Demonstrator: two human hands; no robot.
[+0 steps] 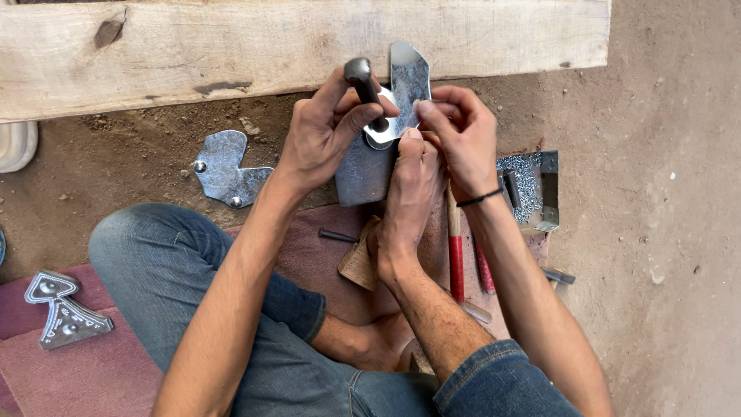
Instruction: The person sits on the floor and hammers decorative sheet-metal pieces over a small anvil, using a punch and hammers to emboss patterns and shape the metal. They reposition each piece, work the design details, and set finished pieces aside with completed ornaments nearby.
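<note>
Up close, hands (324, 127) gripping dull, angular sheet-metal piece (407, 77)

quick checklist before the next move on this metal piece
1. Punch gripped in left hand: ok.
2. Punch tip seated on the metal piece: ok.
3. Right hand pinching the piece's edge: ok.
4. Foot bearing on the piece: ok.
5. Fingers and toe clear of the punch tip: not ok, they sit close beside it.
6. Hammer in hand: not ok, it lies on the mat under the right forearm.
</note>
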